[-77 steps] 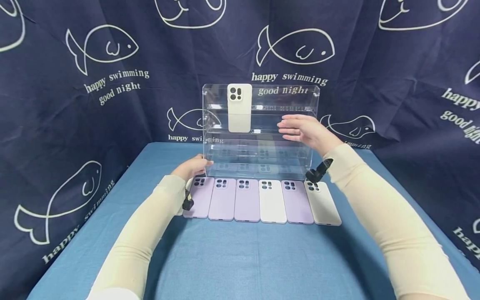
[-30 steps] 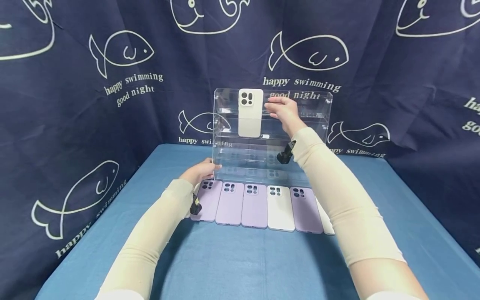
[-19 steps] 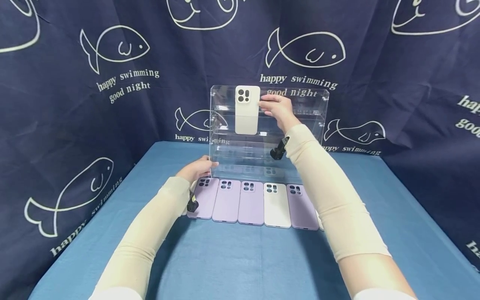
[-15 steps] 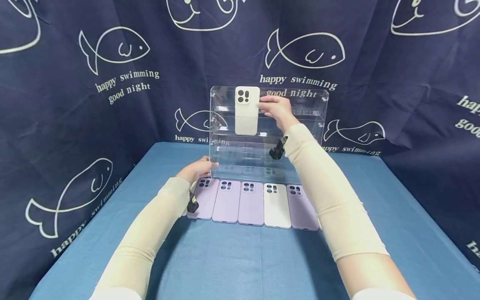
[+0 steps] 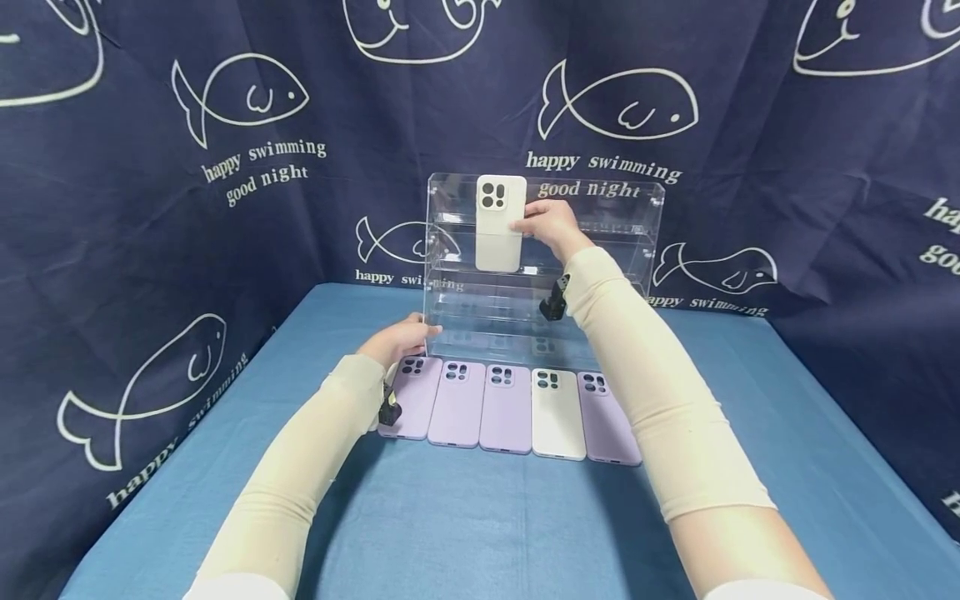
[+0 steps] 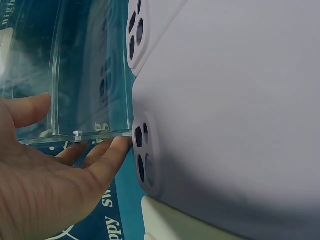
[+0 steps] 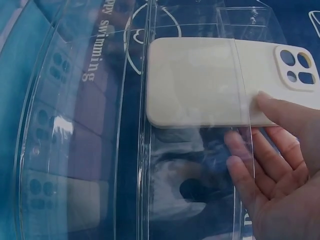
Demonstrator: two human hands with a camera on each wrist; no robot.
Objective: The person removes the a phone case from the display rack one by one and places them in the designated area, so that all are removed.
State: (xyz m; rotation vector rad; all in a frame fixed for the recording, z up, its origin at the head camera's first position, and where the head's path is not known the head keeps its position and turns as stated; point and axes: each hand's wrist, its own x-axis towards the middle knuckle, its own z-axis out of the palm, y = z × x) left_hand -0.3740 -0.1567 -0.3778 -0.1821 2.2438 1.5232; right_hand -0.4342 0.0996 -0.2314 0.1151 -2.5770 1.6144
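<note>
A white phone case (image 5: 498, 242) stands upright in the upper tier of a clear acrylic display rack (image 5: 592, 250). My right hand (image 5: 551, 225) pinches its right edge. In the right wrist view, the thumb (image 7: 272, 104) lies on the back face of the case, below the camera cutouts, and the other fingers are beneath that edge. At the rack's lower left side, my left hand (image 5: 399, 340) holds the side panel. The left wrist view shows the thumb (image 6: 32, 109) inside the panel and the fingers outside, beside a purple phone case (image 6: 150, 155).
In front of the rack, several purple cases (image 5: 504, 412) and a white one (image 5: 558, 417) lie side by side on the blue cloth (image 5: 480, 517). My right sleeve covers the row's right end. A navy curtain (image 5: 450, 108) with fish drawings hangs behind the rack.
My right hand has moved left from the rack's right part to the white phone case, and its thumb has come onto the case's face. The left hand stays at the rack's side.
</note>
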